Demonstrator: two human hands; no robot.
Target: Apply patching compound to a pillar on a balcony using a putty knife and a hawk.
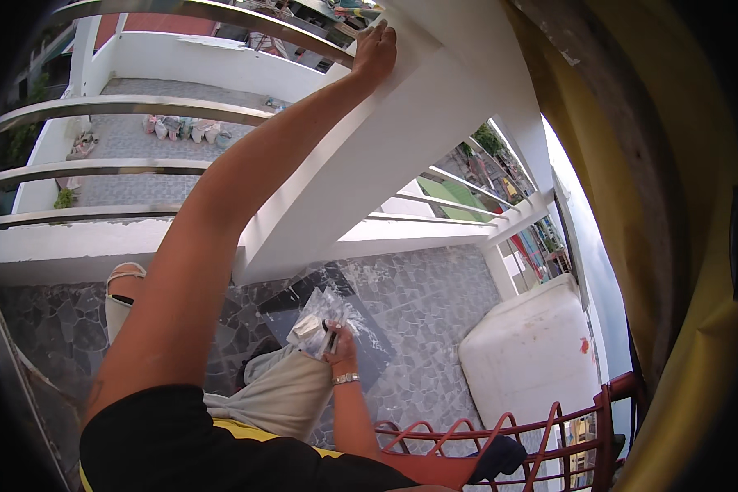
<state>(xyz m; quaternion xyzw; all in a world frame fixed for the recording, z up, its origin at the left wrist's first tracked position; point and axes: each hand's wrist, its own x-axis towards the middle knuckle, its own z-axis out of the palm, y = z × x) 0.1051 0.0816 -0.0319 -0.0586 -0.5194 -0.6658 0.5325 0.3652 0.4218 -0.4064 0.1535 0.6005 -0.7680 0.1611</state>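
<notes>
My left arm reaches up and across to the white pillar (369, 156). My left hand (375, 53) is pressed against the pillar's upper part with its fingers curled; whatever lies under them is hidden. Low by my knee, my right hand (340, 344), with a metal watch at the wrist, is closed around a black-handled tool (330, 334) whose working end cannot be made out. Touching that hand is a clear plastic bag (336, 303) with a whitish lump (306, 330) in or on it. Beneath them lies a dark sheet (377, 348) smeared with white.
Metal rails (139, 105) run left from the pillar above a low white wall (74, 246). A large white tub-like block (533, 353) stands at the right on the grey stone-patterned floor (435, 287). Red lattice furniture (541, 443) is at lower right; yellow cloth (631, 246) hangs along the right.
</notes>
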